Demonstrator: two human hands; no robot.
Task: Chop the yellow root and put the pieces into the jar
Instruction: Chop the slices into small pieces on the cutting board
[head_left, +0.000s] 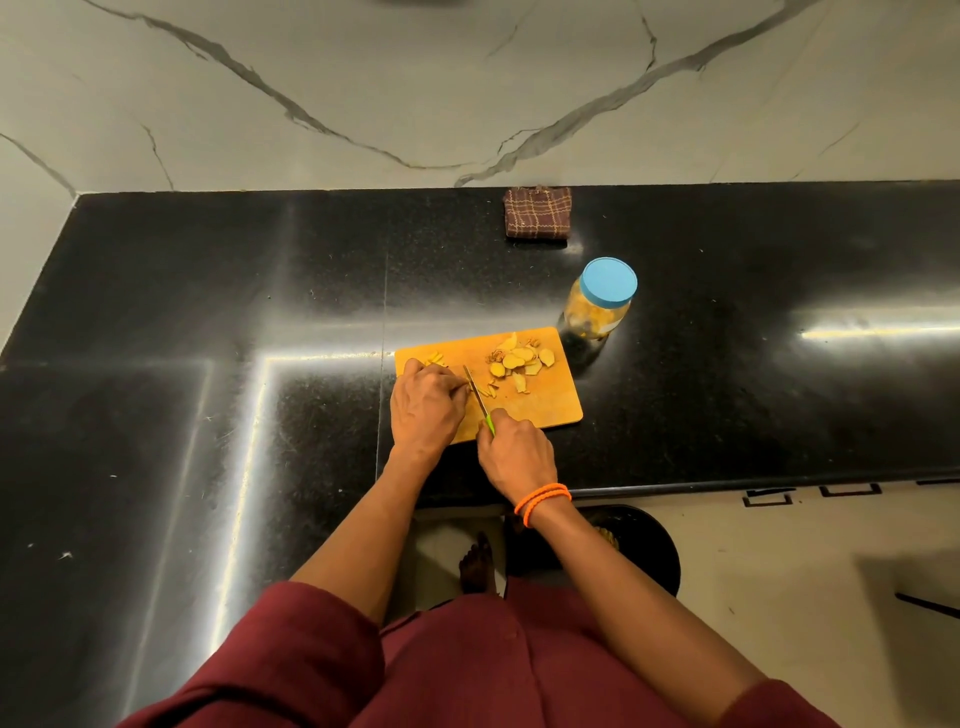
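Right hand grips knife by green handle; blade runs up-left from grip; left hand pins yellow root on cutting board, just left of blade; cut slices lie up-right of blade; jar beyond, lid on.
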